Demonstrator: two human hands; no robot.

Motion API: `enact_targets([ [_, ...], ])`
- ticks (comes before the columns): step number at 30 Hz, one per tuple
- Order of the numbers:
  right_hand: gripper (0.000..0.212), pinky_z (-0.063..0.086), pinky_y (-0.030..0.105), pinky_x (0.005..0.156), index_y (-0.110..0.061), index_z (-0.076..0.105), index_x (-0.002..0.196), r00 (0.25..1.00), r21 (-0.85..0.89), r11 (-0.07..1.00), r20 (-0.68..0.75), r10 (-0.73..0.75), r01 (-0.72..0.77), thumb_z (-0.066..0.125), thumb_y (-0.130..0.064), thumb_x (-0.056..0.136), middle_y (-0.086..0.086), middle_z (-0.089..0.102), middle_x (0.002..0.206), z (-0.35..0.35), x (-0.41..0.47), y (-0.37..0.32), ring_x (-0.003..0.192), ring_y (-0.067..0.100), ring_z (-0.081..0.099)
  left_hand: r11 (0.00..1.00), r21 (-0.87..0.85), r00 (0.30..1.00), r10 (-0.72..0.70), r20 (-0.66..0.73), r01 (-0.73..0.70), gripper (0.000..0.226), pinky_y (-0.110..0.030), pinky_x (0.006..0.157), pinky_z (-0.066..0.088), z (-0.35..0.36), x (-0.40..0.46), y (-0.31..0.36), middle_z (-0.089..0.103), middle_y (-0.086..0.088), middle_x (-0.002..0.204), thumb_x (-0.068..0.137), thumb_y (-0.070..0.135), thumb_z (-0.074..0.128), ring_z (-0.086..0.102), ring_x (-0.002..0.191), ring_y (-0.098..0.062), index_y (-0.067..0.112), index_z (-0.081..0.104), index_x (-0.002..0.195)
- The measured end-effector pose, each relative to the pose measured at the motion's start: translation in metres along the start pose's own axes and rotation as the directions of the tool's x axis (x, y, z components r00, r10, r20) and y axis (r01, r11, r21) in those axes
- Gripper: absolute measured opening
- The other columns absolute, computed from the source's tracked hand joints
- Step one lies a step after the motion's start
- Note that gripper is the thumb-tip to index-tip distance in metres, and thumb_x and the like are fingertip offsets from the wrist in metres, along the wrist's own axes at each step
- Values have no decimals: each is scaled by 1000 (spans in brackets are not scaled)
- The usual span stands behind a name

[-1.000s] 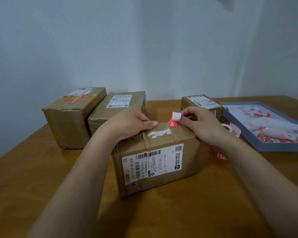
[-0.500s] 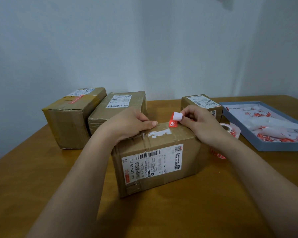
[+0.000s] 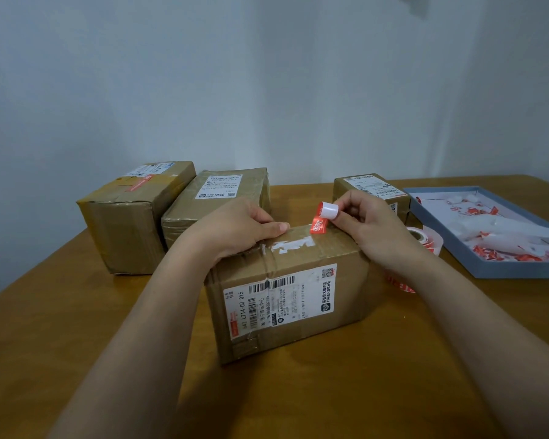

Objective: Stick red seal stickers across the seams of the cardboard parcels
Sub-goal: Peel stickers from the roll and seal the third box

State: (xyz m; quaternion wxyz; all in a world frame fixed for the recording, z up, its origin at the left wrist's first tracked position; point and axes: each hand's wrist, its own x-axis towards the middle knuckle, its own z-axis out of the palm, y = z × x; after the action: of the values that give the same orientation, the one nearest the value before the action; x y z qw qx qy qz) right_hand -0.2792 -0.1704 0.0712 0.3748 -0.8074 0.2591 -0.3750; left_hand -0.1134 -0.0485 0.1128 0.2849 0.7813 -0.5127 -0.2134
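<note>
You are pinching a red seal sticker (image 3: 319, 224) in your right hand (image 3: 373, 231) at the near parcel (image 3: 286, 289)'s far top edge, left hand (image 3: 238, 228) resting flat on its top. Far-left parcel (image 3: 133, 213) looks sealed; others probably remain.

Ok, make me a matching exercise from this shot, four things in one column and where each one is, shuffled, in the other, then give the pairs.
Things:
1. red seal sticker
2. left hand
3. blue tray
4. sticker roll

Places:
A. far right of the table
B. resting on top of the front parcel
C. pinched in the right hand, at the parcel's far top edge
D. on the table behind the right wrist

Pairs: 1-C, 2-B, 3-A, 4-D
</note>
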Motion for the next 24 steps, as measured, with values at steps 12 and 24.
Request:
enact_targets([
  [12, 3, 45, 16, 77, -13, 62, 93, 997, 38, 997, -45, -65, 66, 61, -11, 91, -6, 65, 94, 1, -1, 3, 92, 3, 60, 1000, -9, 1000, 14, -4, -14, 32, -36, 82, 53, 1, 1, -1, 74, -1, 75, 89, 47, 61, 69, 78, -18, 22, 77, 78],
  [24, 18, 46, 7, 71, -25, 57, 86, 993, 19, 994, -61, -105, 106, 59, -8, 91, -11, 62, 94, 1, -3, 1, 87, -4, 58, 1000, -12, 1000, 11, -4, -11, 31, -33, 78, 52, 0, -1, 0, 74, -3, 78, 89, 46, 61, 70, 80, -19, 22, 77, 81],
])
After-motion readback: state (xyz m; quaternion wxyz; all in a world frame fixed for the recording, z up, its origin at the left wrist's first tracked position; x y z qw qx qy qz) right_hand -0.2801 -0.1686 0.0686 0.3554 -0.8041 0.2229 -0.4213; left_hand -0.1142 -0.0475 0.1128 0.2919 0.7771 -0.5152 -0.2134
